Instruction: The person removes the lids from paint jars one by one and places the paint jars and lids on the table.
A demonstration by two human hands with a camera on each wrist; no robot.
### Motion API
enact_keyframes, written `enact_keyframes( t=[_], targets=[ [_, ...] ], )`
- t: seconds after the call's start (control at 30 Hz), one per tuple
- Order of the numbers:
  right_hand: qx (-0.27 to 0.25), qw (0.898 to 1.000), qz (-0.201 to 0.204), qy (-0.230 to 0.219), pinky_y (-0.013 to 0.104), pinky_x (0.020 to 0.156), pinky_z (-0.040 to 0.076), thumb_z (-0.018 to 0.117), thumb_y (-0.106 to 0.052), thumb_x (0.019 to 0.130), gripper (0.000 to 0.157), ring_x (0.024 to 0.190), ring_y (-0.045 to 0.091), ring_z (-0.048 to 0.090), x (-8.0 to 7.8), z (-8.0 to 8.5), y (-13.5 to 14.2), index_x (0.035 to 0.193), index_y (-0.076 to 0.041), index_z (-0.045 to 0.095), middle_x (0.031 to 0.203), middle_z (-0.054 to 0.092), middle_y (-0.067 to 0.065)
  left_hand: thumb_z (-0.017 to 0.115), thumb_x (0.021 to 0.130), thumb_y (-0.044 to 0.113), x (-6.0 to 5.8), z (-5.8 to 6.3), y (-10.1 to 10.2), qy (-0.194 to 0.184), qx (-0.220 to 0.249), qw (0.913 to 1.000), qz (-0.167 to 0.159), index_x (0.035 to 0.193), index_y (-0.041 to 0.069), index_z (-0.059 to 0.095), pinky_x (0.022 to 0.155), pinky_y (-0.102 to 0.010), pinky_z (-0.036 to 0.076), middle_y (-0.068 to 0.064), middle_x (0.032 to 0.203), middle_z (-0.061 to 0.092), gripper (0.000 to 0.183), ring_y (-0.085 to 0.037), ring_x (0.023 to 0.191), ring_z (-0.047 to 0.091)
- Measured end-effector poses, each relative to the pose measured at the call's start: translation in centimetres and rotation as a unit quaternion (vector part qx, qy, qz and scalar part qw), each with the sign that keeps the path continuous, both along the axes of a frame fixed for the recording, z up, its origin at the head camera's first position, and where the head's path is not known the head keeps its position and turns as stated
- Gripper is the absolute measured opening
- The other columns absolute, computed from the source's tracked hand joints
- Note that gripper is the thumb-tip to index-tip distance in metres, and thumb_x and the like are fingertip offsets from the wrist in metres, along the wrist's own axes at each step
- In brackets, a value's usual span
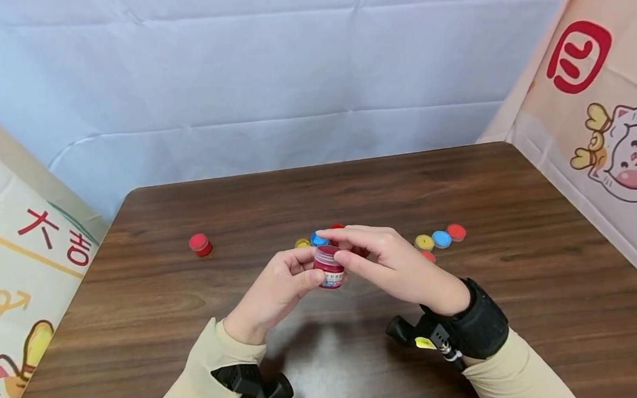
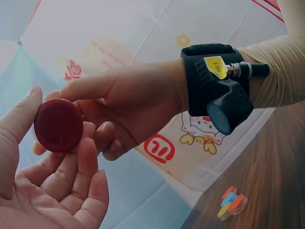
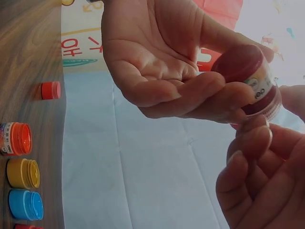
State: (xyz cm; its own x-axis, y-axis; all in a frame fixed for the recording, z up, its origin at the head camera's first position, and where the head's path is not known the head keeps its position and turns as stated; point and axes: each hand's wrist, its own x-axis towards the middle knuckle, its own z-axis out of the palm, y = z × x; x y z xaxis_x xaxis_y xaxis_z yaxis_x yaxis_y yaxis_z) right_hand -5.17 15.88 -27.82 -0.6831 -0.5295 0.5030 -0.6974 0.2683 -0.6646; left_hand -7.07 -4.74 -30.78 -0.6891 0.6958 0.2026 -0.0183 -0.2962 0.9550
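Note:
A small dark red paint jar (image 1: 329, 268) with a white label is held above the table in my left hand (image 1: 277, 287), thumb in front and fingers behind. My right hand (image 1: 390, 261) grips its clear ridged rim between thumb and fingers. Whether a lid sits on that rim, I cannot tell. In the left wrist view the jar's round dark red base (image 2: 58, 125) faces the camera. Behind the hands stand a yellow paint jar (image 3: 24, 173), a blue paint jar (image 3: 26, 204) and an orange-red paint jar (image 3: 16, 138), partly hidden in the head view.
Right of the hands lie a yellow lid (image 1: 424, 242), a blue lid (image 1: 441, 238), a red lid (image 1: 456, 232) and another red lid (image 1: 428, 256), close together. A red jar (image 1: 200, 245) stands alone at the left. Printed cloths hang around the brown wooden table (image 1: 140, 331).

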Motion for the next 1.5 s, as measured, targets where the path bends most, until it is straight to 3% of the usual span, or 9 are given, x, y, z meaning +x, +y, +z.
enact_keyframes(
  t=[0.13, 0.3, 0.43, 0.6, 0.67, 1.03, 1.2, 1.5],
  targets=[
    [0.016, 1.0, -0.008, -0.003, 0.025, 0.059, 0.043, 0.055, -0.011, 0.094, 0.033, 0.07, 0.012, 0.051, -0.12, 0.14, 0.2, 0.127, -0.007, 0.056, 0.087, 0.057, -0.007, 0.075, 0.077, 0.04, 0.18, 0.35, -0.12, 0.008, -0.022, 0.9993, 0.03, 0.118, -0.017, 0.048, 0.082, -0.03, 0.05, -0.003, 0.099, 0.065, 0.075, -0.015, 0.089, 0.063],
    [0.019, 1.0, -0.018, -0.018, 0.025, 0.06, 0.045, 0.055, -0.016, 0.095, 0.033, 0.071, 0.013, 0.053, -0.22, 0.29, 0.29, 0.127, -0.008, 0.057, 0.093, 0.059, -0.006, 0.075, 0.08, 0.023, 0.28, 0.82, -0.15, 0.044, -0.063, 0.9931, 0.088, 0.112, -0.008, 0.057, 0.078, -0.032, 0.051, -0.007, 0.097, 0.064, 0.048, -0.02, 0.085, 0.062],
    [0.027, 0.998, -0.044, -0.027, 0.025, 0.058, 0.045, 0.06, -0.018, 0.092, 0.031, 0.068, 0.011, 0.053, -0.15, 0.29, 0.18, 0.122, -0.009, 0.059, 0.088, 0.057, -0.007, 0.074, 0.08, 0.013, 0.28, 0.92, -0.14, 0.102, -0.124, 0.9761, 0.146, 0.106, 0.005, 0.062, 0.073, -0.031, 0.05, -0.006, 0.097, 0.064, 0.029, -0.022, 0.081, 0.06],
    [0.034, 0.995, -0.076, -0.05, 0.025, 0.055, 0.043, 0.068, -0.02, 0.086, 0.025, 0.063, 0.011, 0.05, -0.32, 0.11, -0.09, 0.11, -0.013, 0.064, 0.077, 0.053, -0.006, 0.08, 0.075, 0.021, 0.27, 0.67, 0.1, 0.192, -0.196, 0.938, 0.212, 0.1, 0.017, 0.063, 0.067, -0.031, 0.045, 0.004, 0.092, 0.063, 0.031, -0.015, 0.081, 0.055],
    [0.036, 0.994, -0.082, -0.057, 0.025, 0.053, 0.043, 0.07, -0.022, 0.085, 0.022, 0.062, 0.011, 0.05, -0.38, 0.08, -0.19, 0.106, -0.015, 0.065, 0.076, 0.052, -0.006, 0.081, 0.073, 0.024, 0.34, 0.62, 0.22, 0.216, -0.204, 0.9273, 0.228, 0.099, 0.018, 0.062, 0.064, -0.031, 0.043, 0.005, 0.089, 0.062, 0.033, -0.014, 0.079, 0.054],
    [0.033, 0.996, -0.085, -0.024, 0.026, 0.054, 0.044, 0.072, -0.016, 0.083, 0.032, 0.067, 0.009, 0.051, -0.4, -0.19, -0.24, 0.114, -0.009, 0.066, 0.097, 0.056, -0.007, 0.083, 0.07, 0.026, 0.57, 0.36, 0.27, 0.232, -0.196, 0.9071, 0.292, 0.101, 0.018, 0.062, 0.063, -0.027, 0.05, 0.006, 0.094, 0.063, 0.038, -0.012, 0.081, 0.056],
    [0.035, 0.997, -0.069, -0.004, 0.025, 0.054, 0.044, 0.071, -0.013, 0.083, 0.035, 0.069, 0.008, 0.049, -0.52, -0.44, -0.32, 0.117, -0.006, 0.065, 0.099, 0.055, -0.004, 0.083, 0.07, 0.03, 0.44, 0.04, 0.09, 0.2, -0.181, 0.9203, 0.284, 0.101, 0.018, 0.067, 0.066, -0.029, 0.052, 0.004, 0.093, 0.065, 0.037, -0.014, 0.08, 0.06],
    [0.047, 0.999, -0.013, 0.019, 0.024, 0.06, 0.045, 0.069, -0.005, 0.083, 0.045, 0.078, 0.008, 0.049, -0.38, 0.05, 0.46, 0.126, -0.001, 0.057, 0.101, 0.051, -0.001, 0.08, 0.075, 0.023, 0.35, 0.67, -0.13, 0.135, -0.175, 0.9494, 0.223, 0.104, 0.013, 0.069, 0.066, -0.03, 0.052, -0.001, 0.093, 0.068, 0.032, -0.021, 0.074, 0.063]
  ],
)
